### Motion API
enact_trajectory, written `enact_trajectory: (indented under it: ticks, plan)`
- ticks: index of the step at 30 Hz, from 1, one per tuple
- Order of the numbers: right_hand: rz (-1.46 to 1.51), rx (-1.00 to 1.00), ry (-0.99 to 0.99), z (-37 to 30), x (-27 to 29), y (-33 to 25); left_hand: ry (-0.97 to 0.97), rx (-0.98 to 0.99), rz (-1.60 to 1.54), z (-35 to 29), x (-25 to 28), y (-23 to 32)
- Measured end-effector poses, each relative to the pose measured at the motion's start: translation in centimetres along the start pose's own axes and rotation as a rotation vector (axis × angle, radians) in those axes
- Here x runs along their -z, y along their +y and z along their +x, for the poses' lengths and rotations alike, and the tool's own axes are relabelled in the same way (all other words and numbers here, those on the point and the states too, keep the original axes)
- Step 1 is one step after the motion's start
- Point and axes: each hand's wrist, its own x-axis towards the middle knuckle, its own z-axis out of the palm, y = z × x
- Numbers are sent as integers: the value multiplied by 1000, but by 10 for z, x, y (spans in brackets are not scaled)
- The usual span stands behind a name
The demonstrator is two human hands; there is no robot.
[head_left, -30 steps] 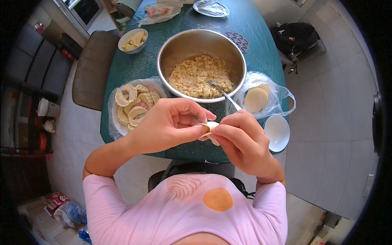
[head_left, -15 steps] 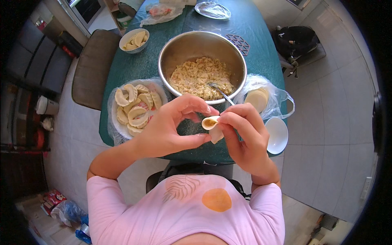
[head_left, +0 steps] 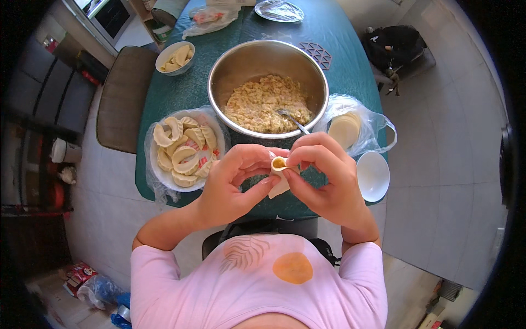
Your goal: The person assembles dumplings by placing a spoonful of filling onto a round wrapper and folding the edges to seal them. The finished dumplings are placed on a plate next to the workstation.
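As your right hand (head_left: 331,183) pinches one part-folded dumpling (head_left: 279,185) above the near edge of the tabletop (head_left: 285,208), left hand (head_left: 226,183) alongside, grip unclear, expect it light, soft, tearable: best held by its rim.

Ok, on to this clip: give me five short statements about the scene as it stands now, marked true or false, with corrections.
1. The right hand pinches a dumpling wrapper. True.
2. That wrapper is sealed all round. False: its upper end is open, with filling visible inside.
3. A stack of round wrappers sits to the right of the metal bowl. True.
4. The metal utensil lies on the tablecloth. False: its head rests in the bowl's filling.
5. Crimped dumplings lie left of the metal bowl. True.
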Motion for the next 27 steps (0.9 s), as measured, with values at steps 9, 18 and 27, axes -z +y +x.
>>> enact_trajectory:
  ticks: [9,18,27]
  plan:
    - [44,-6,20,-3,0,1,-16,-70,120,0,0,-1]
    - [-87,75,29,-7,-2,2,20,-114,1,-2,-4,-7]
    - [0,33,-26,-3,-1,-1,-34,-27,37,-4,-1,-1]
